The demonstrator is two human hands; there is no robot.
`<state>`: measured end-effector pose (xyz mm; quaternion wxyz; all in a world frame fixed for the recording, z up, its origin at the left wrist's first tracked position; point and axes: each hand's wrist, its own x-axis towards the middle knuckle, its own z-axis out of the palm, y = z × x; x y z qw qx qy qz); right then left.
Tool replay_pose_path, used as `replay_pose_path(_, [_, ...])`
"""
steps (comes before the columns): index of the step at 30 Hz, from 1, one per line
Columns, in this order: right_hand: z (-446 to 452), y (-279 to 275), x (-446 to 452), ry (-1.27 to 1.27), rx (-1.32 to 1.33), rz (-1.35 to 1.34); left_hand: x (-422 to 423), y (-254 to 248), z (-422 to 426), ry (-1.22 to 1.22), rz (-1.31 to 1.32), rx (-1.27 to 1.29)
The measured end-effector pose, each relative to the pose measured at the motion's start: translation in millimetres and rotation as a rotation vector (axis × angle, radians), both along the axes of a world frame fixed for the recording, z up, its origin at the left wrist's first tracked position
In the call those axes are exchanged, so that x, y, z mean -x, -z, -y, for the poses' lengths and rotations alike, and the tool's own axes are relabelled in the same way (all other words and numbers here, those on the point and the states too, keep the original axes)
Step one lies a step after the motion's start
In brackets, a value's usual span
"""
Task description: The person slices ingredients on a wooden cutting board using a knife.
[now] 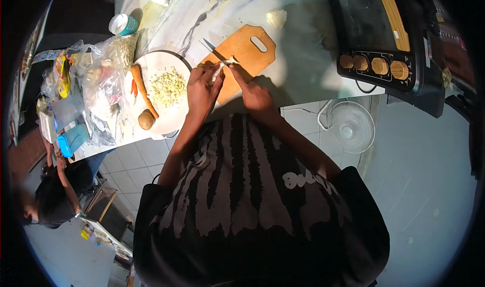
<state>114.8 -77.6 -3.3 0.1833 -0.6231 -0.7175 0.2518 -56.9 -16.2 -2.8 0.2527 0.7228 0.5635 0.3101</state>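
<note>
On a wooden cutting board (246,47) with a handle slot, my left hand (203,90) has its fingers closed around a pale piece of vegetable (217,74), whose kind I cannot make out. My right hand (256,97) is closed with its index finger stretched forward, in line with a knife (210,46). The blade points away to the upper left; the handle is hidden by the hand. Left of the board, a white plate (144,65) carries chopped pale green bits (169,86), a carrot (140,85), red chillies (134,89) and a brown round vegetable (146,119).
A pale vegetable chunk (276,18) lies beyond the board. Plastic bags (101,80), a teal-labelled tub (123,24) and a blue container (73,139) stand at left. A toaster oven (379,39) is at right, above a floor fan (349,127). Another person (58,196) is at lower left.
</note>
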Motion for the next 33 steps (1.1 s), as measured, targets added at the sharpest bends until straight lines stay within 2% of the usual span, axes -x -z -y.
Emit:
replay_pose_path(3, [-9,-4,3,0.020,0.097,0.107,3,7,2,0.046,-0.022,-0.031])
replay_pose_path(6, [-16,2,6,0.026,0.107,0.163,2,13,2,0.090,-0.005,-0.195])
replay_pose_path(9, [-5,7,-7,-0.033,0.108,0.131,2,13,2,0.063,0.031,-0.159])
replay_pose_path(11, [-12,1,-4,-0.034,-0.004,-0.061,1,14,5,0.053,0.044,-0.141])
replay_pose_path(15, [-13,2,-12,-0.029,0.016,-0.083,5,18,4,0.114,0.009,-0.208])
replay_pose_path(17, [-4,-7,-21,-0.029,0.310,0.001,7,24,5,0.148,-0.015,-0.248])
replay_pose_path(18, [-8,-4,-15,-0.025,0.320,-0.003,9,26,8,0.200,-0.039,-0.281])
replay_pose_path(20, [-19,5,-2,0.010,0.084,-0.007,11,32,12,0.204,-0.024,-0.295])
replay_pose_path(24, [1,8,-22,-0.042,0.023,-0.035,11,32,14,0.172,0.024,-0.293])
replay_pose_path(26, [1,0,-27,-0.011,0.131,-0.209,11,33,13,0.161,0.052,-0.270])
replay_pose_path(27, [1,1,-27,-0.007,0.134,-0.203,11,33,12,0.156,0.051,-0.269])
replay_pose_path(29, [0,4,-26,-0.036,-0.061,-0.224,9,33,12,0.145,0.052,-0.263])
replay_pose_path(33, [0,-3,-29,-0.078,0.010,-0.093,10,34,13,0.131,0.063,-0.235])
